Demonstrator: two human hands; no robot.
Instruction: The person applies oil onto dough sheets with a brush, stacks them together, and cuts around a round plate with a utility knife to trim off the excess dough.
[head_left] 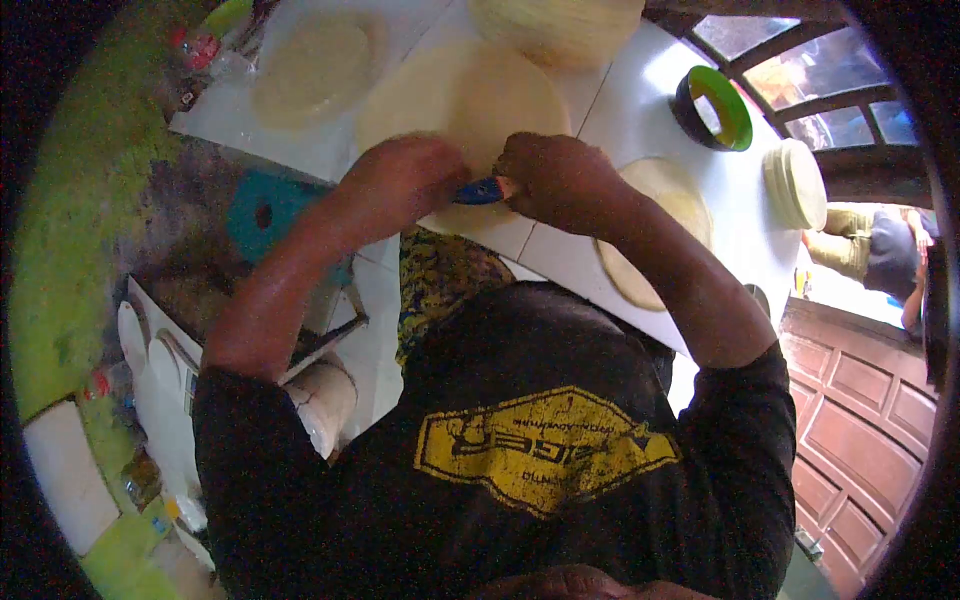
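Observation:
My right hand (562, 180) is closed round a small tool (483, 190) with a blue part and a pale orange part. Its working end is hidden, so its exact kind does not show. The tool points left toward my left hand (415, 175), which is smeared by motion, its fingers unclear. Both hands are over a large round flat sheet of dough (470, 90) on the white tiled table. Another dough round (660, 225) lies beneath my right forearm. Farther left is a third pale round (315, 72).
A green-and-black bowl (713, 108) with yellowish contents stands at the right, near a stack of pale round lids or tubs (797, 185). A big pale round thing (557, 28) sits at the far edge. Left below the table is a teal stool (275, 215). Someone (890, 250) is outside at the right.

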